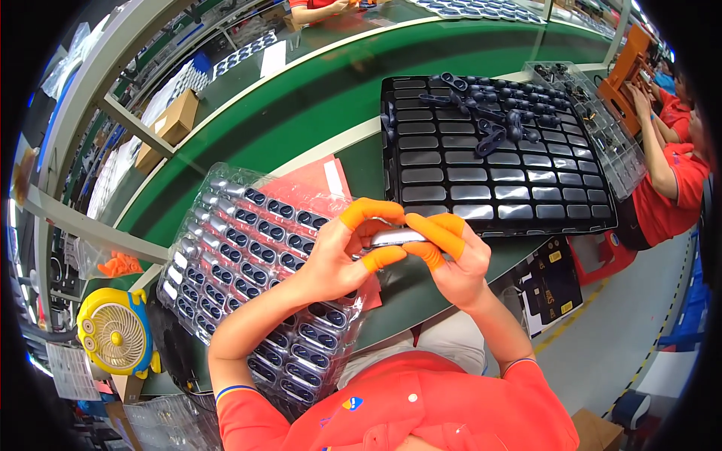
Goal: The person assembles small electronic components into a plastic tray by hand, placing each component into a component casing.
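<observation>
A small silver piece [397, 237] is held up at the center of the frame, edge toward the camera, between the wearer's 2 hands. The left hand [331, 257] has it pinched at its left end, thumb below and a finger above, with no wide gap; the right hand [465, 264] closes on its right end the same way, though how firmly either squeezes I cannot tell. It looks light, thin and stiff, with a shiny face that probably slides and marks easily, so the rounded ends or narrow edges seem the best places to hold, leaving the broad face alone. The orange finger covers [374, 211] should add some friction and keep smudges off. Just beyond the left forearm, toward the lower left, lies a clear tray [239, 173] filled with rows of dark oval parts [259, 231], partly over a red sheet [310, 179]. At the upper right a black tray [470, 158] has many bare pockets and a heap of dark loops [490, 140]. A yellow fan [116, 338] stands at the far left, and a co-worker's red sleeve [681, 169] shows at the right edge.
</observation>
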`<state>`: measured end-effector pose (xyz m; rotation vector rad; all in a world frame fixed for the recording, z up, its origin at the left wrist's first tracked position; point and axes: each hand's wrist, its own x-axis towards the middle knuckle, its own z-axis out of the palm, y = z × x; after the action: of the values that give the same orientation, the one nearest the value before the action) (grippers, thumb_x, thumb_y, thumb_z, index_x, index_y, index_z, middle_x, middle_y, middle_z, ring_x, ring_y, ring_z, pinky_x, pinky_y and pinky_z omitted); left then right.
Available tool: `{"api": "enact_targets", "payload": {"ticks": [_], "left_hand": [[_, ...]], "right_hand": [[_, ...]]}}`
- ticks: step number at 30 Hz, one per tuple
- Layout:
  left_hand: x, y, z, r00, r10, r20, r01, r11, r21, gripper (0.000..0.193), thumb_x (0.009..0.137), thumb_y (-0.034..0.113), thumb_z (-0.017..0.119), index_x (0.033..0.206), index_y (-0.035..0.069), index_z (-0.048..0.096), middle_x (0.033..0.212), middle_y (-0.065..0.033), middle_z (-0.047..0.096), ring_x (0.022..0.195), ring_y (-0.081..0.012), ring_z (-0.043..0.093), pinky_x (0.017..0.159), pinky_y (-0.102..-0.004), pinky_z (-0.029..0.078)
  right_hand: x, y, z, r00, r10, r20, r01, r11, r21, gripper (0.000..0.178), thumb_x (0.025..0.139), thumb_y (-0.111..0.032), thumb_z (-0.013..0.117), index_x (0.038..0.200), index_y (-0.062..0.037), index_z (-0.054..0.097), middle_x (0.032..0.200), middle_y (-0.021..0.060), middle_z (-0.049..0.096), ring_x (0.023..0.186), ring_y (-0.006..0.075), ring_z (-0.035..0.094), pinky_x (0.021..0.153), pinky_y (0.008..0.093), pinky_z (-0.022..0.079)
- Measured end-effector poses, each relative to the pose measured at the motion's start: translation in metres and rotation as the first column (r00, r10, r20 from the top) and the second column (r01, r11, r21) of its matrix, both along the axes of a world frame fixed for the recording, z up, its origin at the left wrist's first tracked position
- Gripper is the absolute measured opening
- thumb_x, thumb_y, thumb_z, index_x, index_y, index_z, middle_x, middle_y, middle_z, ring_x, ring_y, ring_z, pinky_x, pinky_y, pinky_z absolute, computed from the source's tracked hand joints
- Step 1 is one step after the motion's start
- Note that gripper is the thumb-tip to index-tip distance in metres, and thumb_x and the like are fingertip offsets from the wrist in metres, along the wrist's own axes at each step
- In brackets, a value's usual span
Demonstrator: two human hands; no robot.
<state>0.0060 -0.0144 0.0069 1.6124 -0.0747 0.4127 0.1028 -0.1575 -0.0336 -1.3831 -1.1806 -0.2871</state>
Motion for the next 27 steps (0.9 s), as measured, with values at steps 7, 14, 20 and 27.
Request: {"api": "enact_targets", "payload": {"ticks": [7,14,20,27], "left_hand": [[0.001,0.016,0.011,0.999,0.008,-0.041,0.016,0.846,0.534,0.023,0.077,-0.002,0.06,0.1,-0.002,0.057,0.089,-0.0129,0.06,0.079,-0.024,0.063,0.066,-0.0296,0.049],[-0.006,0.005,-0.005,0.995,0.087,-0.049,-0.051,0.865,0.499,0.021,0.077,-0.008,0.058,0.098,-0.006,0.057,0.087,-0.0107,0.062,0.08,-0.013,0.061,0.069,-0.0248,0.049],[0.005,-0.001,0.009,0.984,0.065,-0.163,-0.056,0.997,0.06,0.016,0.082,-0.004,0.058,0.097,-0.004,0.055,0.079,-0.0081,0.061,0.07,-0.0134,0.061,0.062,-0.0241,0.05],[0.001,0.013,0.004,0.95,0.048,-0.31,0.017,0.979,0.203,0.009,0.085,-0.001,0.055,0.094,-0.003,0.053,0.072,-0.0052,0.059,0.06,-0.0101,0.058,0.052,-0.0209,0.047]], "right_hand": [[-0.007,0.006,0.003,0.996,-0.051,-0.072,0.048,0.998,-0.033,0.036,0.071,-0.001,0.069,0.107,0.0027,0.061,0.083,0.0105,0.061,0.069,0.0195,0.058,0.061,0.0258,0.047],[-0.015,0.009,-0.005,0.988,-0.149,0.048,0.151,0.988,-0.041,0.028,0.077,-0.001,0.064,0.104,0.0032,0.061,0.076,0.0084,0.059,0.06,0.018,0.057,0.055,0.0265,0.046],[-0.005,0.003,0.001,0.979,-0.047,-0.198,0.017,0.988,-0.154,0.021,0.086,-0.004,0.056,0.105,0.0034,0.06,0.073,0.0081,0.058,0.058,0.0142,0.058,0.05,0.0249,0.044],[-0.01,0.01,-0.005,0.991,-0.04,-0.131,0.028,0.996,-0.088,0.02,0.09,-0.01,0.052,0.103,0.0028,0.06,0.072,0.0055,0.058,0.052,0.0083,0.051,0.046,0.0207,0.039]]}}
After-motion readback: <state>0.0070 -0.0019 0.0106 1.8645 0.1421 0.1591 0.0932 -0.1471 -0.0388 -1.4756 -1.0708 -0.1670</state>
